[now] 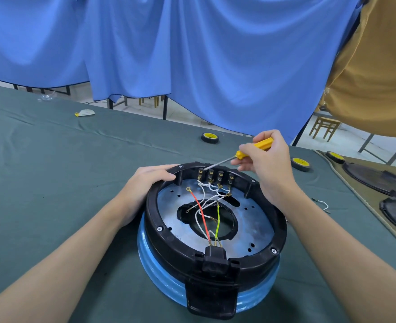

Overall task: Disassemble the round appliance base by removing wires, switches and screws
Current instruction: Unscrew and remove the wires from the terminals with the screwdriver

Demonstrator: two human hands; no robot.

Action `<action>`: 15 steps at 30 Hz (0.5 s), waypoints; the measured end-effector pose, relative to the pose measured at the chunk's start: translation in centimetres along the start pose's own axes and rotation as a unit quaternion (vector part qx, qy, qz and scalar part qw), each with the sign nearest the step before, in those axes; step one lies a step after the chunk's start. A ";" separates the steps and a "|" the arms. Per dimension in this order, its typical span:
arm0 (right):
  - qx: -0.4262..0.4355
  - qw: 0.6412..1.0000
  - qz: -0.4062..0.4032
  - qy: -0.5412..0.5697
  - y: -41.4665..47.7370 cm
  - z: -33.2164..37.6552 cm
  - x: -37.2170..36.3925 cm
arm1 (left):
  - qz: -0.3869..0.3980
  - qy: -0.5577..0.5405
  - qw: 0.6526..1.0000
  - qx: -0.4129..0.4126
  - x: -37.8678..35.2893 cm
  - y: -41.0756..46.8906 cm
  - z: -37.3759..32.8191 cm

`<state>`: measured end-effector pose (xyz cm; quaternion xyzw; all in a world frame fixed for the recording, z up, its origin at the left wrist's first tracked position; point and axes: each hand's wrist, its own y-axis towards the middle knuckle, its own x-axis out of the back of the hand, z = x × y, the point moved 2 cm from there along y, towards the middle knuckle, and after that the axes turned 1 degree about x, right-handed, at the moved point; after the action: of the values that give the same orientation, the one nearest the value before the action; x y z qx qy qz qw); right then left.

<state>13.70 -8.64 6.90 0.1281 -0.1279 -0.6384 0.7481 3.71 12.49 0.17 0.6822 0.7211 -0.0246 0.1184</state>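
The round appliance base (259,227), black rim over a blue body, lies upside down on the green cloth. Inside, a metal plate carries white, red (200,212) and yellow-green wires (217,220) running to a black socket (214,255) at the near edge. Several small switches (215,177) stand in a row at the far rim. My left hand (149,183) grips the rim's far left side. My right hand (265,166) holds a yellow-handled screwdriver (254,149), its tip touching the leftmost switch.
Rolls of black tape with yellow cores (210,137) (300,163) lie beyond the base. Black round covers (376,180) rest on a tan mat at the right. A loose wire piece (322,203) lies by my right forearm. Blue and tan curtains hang behind the table.
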 end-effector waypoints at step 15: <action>0.162 0.970 0.025 -0.180 -3.1 1.2 -0.8 | -0.003 -0.006 1.000 -0.004 0.0 -0.2 -0.1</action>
<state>10.30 -8.37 6.95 0.1269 -0.3655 -0.6028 0.6978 3.46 12.53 0.22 0.6793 0.7225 -0.0266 0.1256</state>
